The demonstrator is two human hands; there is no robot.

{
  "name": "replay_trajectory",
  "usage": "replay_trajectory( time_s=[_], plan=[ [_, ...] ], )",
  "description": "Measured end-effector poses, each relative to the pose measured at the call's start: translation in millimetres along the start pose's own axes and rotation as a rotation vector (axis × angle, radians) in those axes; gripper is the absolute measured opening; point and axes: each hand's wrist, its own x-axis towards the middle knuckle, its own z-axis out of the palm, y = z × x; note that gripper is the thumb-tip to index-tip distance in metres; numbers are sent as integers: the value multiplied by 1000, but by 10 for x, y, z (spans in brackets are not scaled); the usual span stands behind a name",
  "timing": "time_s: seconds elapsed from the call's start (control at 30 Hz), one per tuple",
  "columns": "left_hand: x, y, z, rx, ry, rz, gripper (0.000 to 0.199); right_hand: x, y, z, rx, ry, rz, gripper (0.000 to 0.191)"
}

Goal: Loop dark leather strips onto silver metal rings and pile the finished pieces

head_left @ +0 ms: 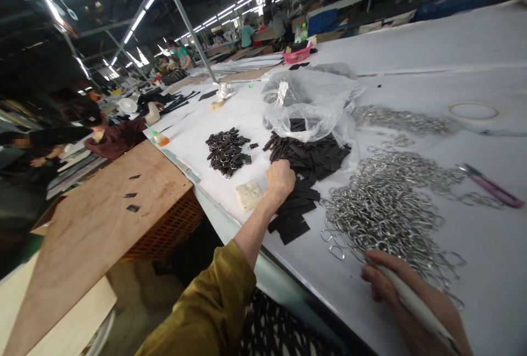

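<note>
My left hand (281, 181) is closed at the near left edge of a heap of black fabric strips (315, 155); whatever its fingers hold is hidden. Just below it, more black strips (293, 218) lie flat near the table edge. A whitish block (248, 196) sits to its left. At lower right, my right hand (438, 304) grips a white pen-like tool (414, 302), its tip end by the near side of a large pile of silver D-rings (382, 207). Left of the strips is a small pile of black tabs with rings (226, 151).
A clear plastic bag (308, 98) lies behind the strips. At right are pink-handled snips (492, 184) and a tape roll (473, 110). A glue bottle (160, 138) stands near the left table edge, beside a lower wooden board (111, 196). A co-worker (119, 136) sits beyond it.
</note>
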Motion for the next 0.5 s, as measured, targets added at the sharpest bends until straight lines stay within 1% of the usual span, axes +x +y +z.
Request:
replay_trajectory(
  time_s=[0.13, 0.23, 0.37, 0.5],
  plan=[
    [-30, -71, -172, -153, 8, 59, 23, -24, 38, 8, 48, 9, 46, 24],
    [-92, -165, -318, -308, -1, 69, 21, -40, 78, 16, 73, 25, 116, 30],
    [-236, -335, -462, -553, -32, 24, 26, -67, 131, 26, 63, 44, 245, 31],
    [-423, -507, -530, -817, -73, -40, 28, -87, 206, 3, -1, 50, 324, 35]
  ],
)
